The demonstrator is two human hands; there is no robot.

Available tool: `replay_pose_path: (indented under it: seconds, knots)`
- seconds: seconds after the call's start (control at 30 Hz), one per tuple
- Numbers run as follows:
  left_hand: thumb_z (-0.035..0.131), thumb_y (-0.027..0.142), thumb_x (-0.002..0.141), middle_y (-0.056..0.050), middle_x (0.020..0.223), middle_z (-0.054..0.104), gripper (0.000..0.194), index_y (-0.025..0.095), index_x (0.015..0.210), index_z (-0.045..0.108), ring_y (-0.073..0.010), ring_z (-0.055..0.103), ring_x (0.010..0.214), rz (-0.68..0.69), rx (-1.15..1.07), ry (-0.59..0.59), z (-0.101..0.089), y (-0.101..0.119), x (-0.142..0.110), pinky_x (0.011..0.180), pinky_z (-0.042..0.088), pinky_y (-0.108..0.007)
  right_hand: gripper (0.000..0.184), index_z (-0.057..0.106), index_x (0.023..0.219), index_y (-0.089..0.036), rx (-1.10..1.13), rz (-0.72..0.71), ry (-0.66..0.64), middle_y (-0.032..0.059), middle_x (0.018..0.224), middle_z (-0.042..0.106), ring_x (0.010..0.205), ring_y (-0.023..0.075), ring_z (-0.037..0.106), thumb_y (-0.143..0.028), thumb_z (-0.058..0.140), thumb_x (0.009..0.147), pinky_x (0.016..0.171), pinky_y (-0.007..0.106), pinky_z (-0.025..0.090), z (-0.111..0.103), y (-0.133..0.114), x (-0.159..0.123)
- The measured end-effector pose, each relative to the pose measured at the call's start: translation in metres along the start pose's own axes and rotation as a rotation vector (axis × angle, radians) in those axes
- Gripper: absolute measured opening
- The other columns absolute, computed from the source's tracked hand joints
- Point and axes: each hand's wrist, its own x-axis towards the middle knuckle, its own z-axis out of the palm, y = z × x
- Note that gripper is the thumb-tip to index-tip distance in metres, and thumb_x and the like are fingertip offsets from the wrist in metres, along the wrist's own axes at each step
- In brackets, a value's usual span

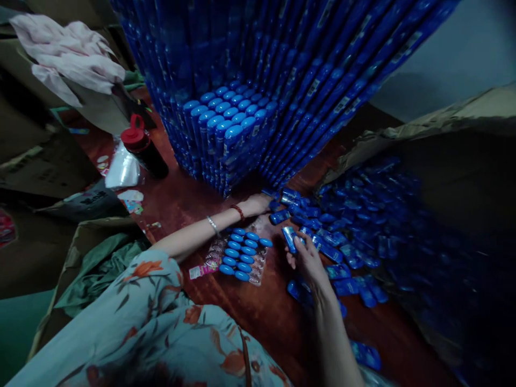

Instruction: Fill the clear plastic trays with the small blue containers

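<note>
My right hand (308,258) has its fingers closed around a small blue bottle (289,238) with a shiny printed label. My left hand (258,204) reaches across to the near end of a loose pile of similar blue bottles (306,212). Its fingertips are dim among them, and their grip cannot be made out. Between my arms, a clear plastic tray (258,271) lies on the table, with rows of blue bottles (244,251) standing in part of it, oval ends up. A pink-and-white packet (203,270) is beside the tray.
Tall stacks of wrapped blue bottle packs (226,145) rise behind the reddish table (250,312). On the right, a large carton (443,115) spills loose bottles. A red-lidded drink bottle (139,140) and clear bags (122,167) stand left. Green cloth (100,269) fills a lower carton.
</note>
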Motion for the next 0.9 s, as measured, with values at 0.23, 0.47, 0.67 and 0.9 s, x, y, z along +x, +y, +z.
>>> replay_pose_path:
  seconds: [0.23, 0.47, 0.67, 0.9]
  knots:
    - [0.046, 0.028, 0.091, -0.009, 0.110, 0.060, 0.032, 0.016, 0.120, 0.052, -0.0157, 0.057, 0.096, 0.106, -0.187, 0.467, -0.023, -0.018, -0.144, 0.086, 0.046, -0.029, 0.060, 0.040, 0.127, -0.025, -0.034, 0.019, -0.028, -0.0055, 0.061, 0.057, 0.038, 0.0079, 0.046, -0.046, 0.062, 0.075, 0.034, 0.018, 0.031, 0.007, -0.010, -0.066]
    - [0.053, 0.032, 0.087, -0.006, 0.097, 0.063, 0.025, 0.018, 0.105, 0.063, -0.0157, 0.059, 0.089, -0.230, -0.398, 0.493, 0.028, -0.032, -0.227, 0.077, 0.048, -0.027, 0.049, 0.052, 0.108, -0.019, -0.031, 0.049, -0.206, -0.0032, 0.061, 0.059, 0.049, 0.0119, 0.055, -0.044, 0.069, 0.069, 0.045, 0.023, 0.043, 0.029, 0.023, -0.063]
    - [0.057, 0.028, 0.083, -0.008, 0.102, 0.059, 0.033, 0.017, 0.114, 0.057, -0.0180, 0.058, 0.093, -0.247, -0.434, 0.495, 0.056, -0.046, -0.216, 0.081, 0.050, -0.033, 0.036, 0.057, 0.103, -0.019, -0.317, -0.219, 0.051, 0.0019, 0.078, 0.063, 0.063, 0.0145, 0.057, -0.047, 0.054, 0.081, 0.061, 0.029, 0.047, 0.041, 0.037, -0.048]
    - [0.042, 0.021, 0.091, -0.010, 0.115, 0.050, 0.033, 0.020, 0.124, 0.048, -0.0174, 0.057, 0.101, -0.116, -0.065, 0.489, 0.065, -0.048, -0.222, 0.086, 0.050, -0.031, 0.029, 0.057, 0.097, -0.018, -0.696, -0.414, 0.305, 0.0002, 0.071, 0.059, 0.055, 0.0126, 0.053, -0.043, 0.053, 0.083, 0.057, 0.026, 0.047, 0.035, 0.034, -0.054]
